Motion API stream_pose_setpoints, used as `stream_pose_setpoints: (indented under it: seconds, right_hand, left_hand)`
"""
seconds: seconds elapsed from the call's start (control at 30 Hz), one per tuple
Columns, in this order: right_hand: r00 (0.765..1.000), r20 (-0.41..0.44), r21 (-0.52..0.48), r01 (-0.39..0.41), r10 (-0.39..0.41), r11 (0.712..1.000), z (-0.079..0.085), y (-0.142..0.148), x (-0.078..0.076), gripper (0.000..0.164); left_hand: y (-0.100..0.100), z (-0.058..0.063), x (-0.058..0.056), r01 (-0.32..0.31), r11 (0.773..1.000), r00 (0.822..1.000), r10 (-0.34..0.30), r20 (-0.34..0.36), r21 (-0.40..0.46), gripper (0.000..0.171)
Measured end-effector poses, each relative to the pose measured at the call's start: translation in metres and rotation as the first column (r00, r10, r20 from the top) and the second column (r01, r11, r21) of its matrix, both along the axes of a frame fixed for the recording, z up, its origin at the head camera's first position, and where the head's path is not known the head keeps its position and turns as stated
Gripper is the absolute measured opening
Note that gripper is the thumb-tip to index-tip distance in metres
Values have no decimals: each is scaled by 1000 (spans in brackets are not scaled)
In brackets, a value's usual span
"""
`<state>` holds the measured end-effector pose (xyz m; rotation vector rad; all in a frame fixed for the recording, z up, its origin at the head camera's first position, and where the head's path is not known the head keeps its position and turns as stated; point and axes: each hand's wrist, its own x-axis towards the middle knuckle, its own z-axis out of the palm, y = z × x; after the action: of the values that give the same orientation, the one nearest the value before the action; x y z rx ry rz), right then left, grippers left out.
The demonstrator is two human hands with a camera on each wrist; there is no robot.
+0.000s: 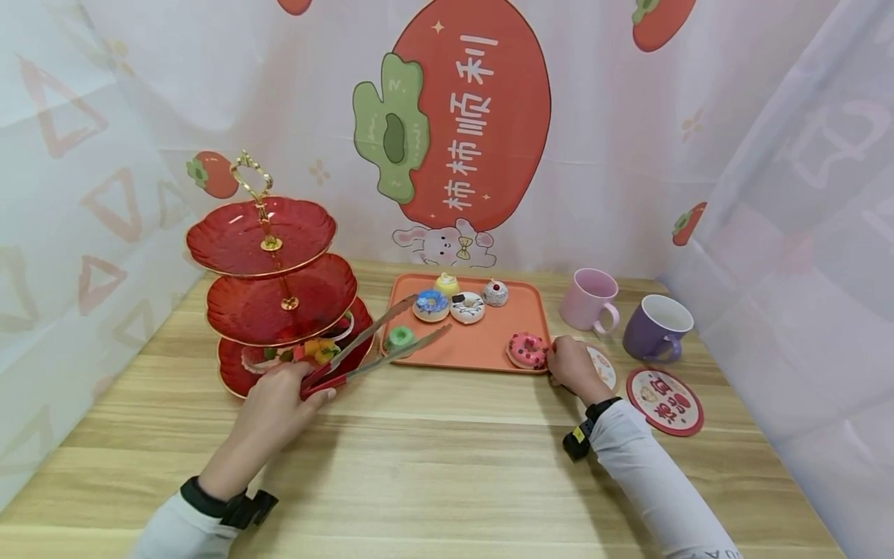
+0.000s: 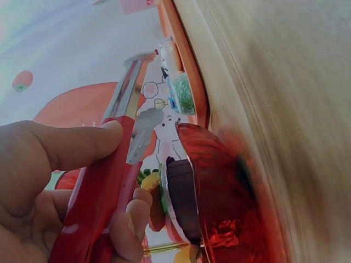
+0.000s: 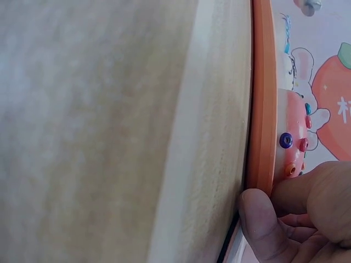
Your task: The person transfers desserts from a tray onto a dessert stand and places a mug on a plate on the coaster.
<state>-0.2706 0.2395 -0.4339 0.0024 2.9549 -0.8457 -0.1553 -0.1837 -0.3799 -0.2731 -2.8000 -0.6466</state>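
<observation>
The left grip [image 1: 279, 404] is clasped around the red handles of the tongs [image 2: 107, 175], whose metal arms stand apart with nothing between them, extending from beside the tiered stand [image 1: 282, 307] toward the tray [image 1: 461, 344]. The right grip [image 1: 576, 365] pinches the tray's near right corner, just beside the pink doughnut [image 1: 517, 357]; the tray lies on the counter [image 1: 419, 450].

The tongs look light and springy, probably best held where the fingers already sit, on the red sleeves, since the bare metal is likely slicker. The tray seems thin, stiff and light enough to slide if nudged, so its raised rim is the sensible hold. The doughnuts (real or toy, I cannot tell) look smooth on top; gentle pressure across their sides, below the decorations, should suit them better than a squeeze on the icing.
</observation>
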Motion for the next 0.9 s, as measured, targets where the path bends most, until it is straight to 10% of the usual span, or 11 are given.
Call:
stream_pose_setpoints:
  seconds: [0.9]
  right_hand:
    - [1000, 22, 14, 10, -11, 1000, 1, 0, -1, 17]
  left_hand:
    - [27, 6, -25, -32, 999, 986, 31, 165, 2, 20]
